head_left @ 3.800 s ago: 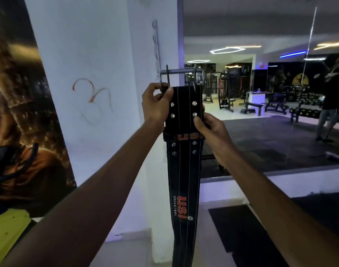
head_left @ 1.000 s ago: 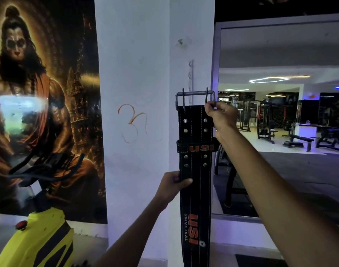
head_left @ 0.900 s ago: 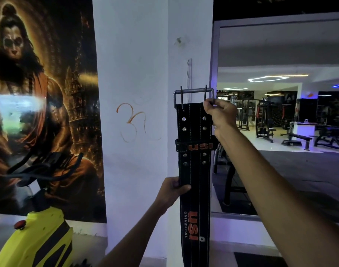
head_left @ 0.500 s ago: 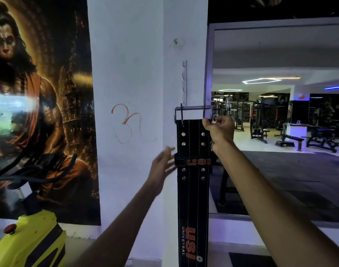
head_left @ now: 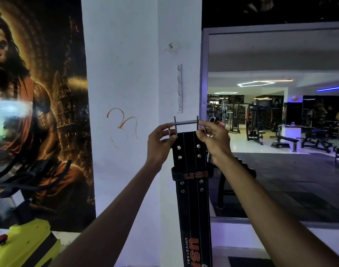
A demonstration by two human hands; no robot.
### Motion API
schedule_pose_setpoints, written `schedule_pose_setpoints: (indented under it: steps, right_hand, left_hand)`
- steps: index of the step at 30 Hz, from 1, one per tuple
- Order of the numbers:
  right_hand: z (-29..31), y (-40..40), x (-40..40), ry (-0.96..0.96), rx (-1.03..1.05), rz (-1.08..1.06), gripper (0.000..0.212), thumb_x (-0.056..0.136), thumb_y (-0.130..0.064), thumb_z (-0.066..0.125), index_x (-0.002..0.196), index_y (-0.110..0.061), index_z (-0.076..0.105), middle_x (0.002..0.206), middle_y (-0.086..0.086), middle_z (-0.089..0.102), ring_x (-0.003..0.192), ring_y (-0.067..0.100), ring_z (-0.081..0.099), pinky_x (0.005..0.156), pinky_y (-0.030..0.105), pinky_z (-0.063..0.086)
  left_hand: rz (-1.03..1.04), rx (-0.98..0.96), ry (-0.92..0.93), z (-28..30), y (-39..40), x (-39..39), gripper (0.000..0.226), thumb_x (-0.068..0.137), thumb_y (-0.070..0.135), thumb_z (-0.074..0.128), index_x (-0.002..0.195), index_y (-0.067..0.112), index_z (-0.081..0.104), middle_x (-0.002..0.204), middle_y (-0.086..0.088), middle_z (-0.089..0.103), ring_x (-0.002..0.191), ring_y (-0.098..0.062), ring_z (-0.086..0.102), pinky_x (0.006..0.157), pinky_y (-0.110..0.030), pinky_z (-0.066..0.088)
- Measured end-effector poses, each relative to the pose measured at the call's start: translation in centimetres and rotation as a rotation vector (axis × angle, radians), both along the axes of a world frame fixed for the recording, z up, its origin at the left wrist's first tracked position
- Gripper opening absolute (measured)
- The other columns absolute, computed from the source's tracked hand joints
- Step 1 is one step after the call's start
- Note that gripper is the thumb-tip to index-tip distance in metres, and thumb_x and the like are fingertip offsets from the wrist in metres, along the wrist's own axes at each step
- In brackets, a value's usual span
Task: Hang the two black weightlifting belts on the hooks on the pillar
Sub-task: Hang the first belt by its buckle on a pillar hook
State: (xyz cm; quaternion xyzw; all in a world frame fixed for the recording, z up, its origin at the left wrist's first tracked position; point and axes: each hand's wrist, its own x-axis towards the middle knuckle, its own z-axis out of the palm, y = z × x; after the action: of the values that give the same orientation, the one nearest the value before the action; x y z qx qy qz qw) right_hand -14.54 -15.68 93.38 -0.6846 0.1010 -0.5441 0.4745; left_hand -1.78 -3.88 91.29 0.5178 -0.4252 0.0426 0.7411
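Grip: I pinch the buckle (head_left: pixel 186 123) with both hands' fingers (head_left: pixel 165 130), belt (head_left: pixel 191 189) hanging plumb.
Purpose: levelling it below the hooks (head_left: pixel 179 88).

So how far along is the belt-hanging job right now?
Nothing looks hung yet: the hook rack on the pillar is bare. In hand is one black belt, held up by its metal buckle between the left hand and right hand, just below the rack. Left: hook this buckle on, then hang the second belt, which isn't in view.
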Motion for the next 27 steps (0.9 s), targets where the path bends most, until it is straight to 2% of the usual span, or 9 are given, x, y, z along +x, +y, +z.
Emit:
schedule_pose_setpoints:
  steps: [2,4,6,10,13,16,23,27]
  right_hand:
    - [-0.2,-0.4,-0.2,0.026,-0.056,0.035,0.026,0.087,0.004,0.067,0.106,-0.013,0.074,0.094,-0.009,0.069,0.09,0.0,0.062,0.092,0.026,0.054]
    - [-0.5,-0.9,-0.3,0.045,-0.094,0.064,0.025,0.088,0.007,0.065,0.095,-0.014,0.075,0.093,-0.003,0.07,0.089,0.003,0.063,0.079,0.012,0.054]
    - [-0.8,-1.2,-0.3,0.049,-0.112,0.065,0.028,0.088,0.009,0.064,0.087,-0.018,0.074,0.091,-0.003,0.069,0.085,-0.004,0.063,0.07,0.004,0.05]
    - [-1.2,-2.2,-0.1,0.035,-0.116,0.069,0.034,0.087,0.011,0.063,0.08,-0.02,0.072,0.09,-0.002,0.069,0.078,-0.014,0.062,0.067,0.003,0.048]
    - [-1.3,-3.0,0.0,0.008,-0.112,0.069,0.033,0.086,0.013,0.063,0.08,-0.019,0.072,0.092,0.002,0.069,0.081,-0.008,0.062,0.069,0.004,0.049]
    - [-1.3,-3.7,0.3,-0.028,-0.099,0.059,0.036,0.085,0.011,0.064,0.078,-0.023,0.072,0.094,0.002,0.07,0.083,-0.008,0.063,0.069,0.005,0.05]
    - [-1.0,-5.9,1.1,-0.081,-0.118,0.075,0.02,0.085,0.01,0.066,0.092,-0.006,0.075,0.096,0.009,0.071,0.07,-0.016,0.063,0.064,0.001,0.048]
    - [-0.9,-7.6,2.2,-0.12,-0.064,0.123,0.018,0.086,0.008,0.066,0.099,-0.002,0.074,0.09,0.0,0.07,0.069,-0.015,0.064,0.063,0.003,0.05]
  left_hand:
    - [0.009,0.037,-0.019,0.0,-0.3,0.2,0.04,0.09,-0.006,0.066,0.123,0.015,0.071,0.118,-0.009,0.075,0.112,-0.032,0.071,0.095,-0.044,0.061]
    - [0.02,0.056,-0.034,-0.2,-0.6,0.2,0.041,0.09,-0.008,0.065,0.124,0.012,0.071,0.116,-0.006,0.074,0.114,-0.033,0.07,0.096,-0.045,0.061]
    - [0.018,0.063,-0.034,-0.4,-0.8,0.3,0.037,0.09,-0.009,0.065,0.118,0.013,0.073,0.109,-0.003,0.074,0.111,-0.036,0.071,0.095,-0.046,0.061]
    - [0.022,0.12,-0.057,-0.1,-1.1,0.4,0.028,0.091,-0.008,0.063,0.108,0.012,0.072,0.102,0.0,0.071,0.095,-0.031,0.072,0.09,-0.043,0.062]
    - [0.045,0.172,-0.122,0.2,-1.5,0.5,0.026,0.093,-0.006,0.061,0.115,0.007,0.068,0.109,-0.005,0.069,0.087,-0.029,0.073,0.092,-0.047,0.062]
    - [0.05,0.183,-0.167,0.4,-1.8,0.5,0.032,0.094,-0.004,0.061,0.124,0.008,0.068,0.117,-0.007,0.071,0.09,-0.028,0.074,0.091,-0.042,0.063]
    - [0.119,0.129,-0.16,1.2,-3.6,0.1,0.013,0.09,-0.01,0.062,0.094,0.001,0.068,0.097,-0.003,0.07,0.077,-0.02,0.066,0.082,-0.04,0.061]
    - [0.159,0.12,-0.158,1.3,-5.1,0.6,0.018,0.088,-0.01,0.063,0.091,0.006,0.07,0.093,0.0,0.071,0.079,-0.02,0.069,0.082,-0.037,0.062]
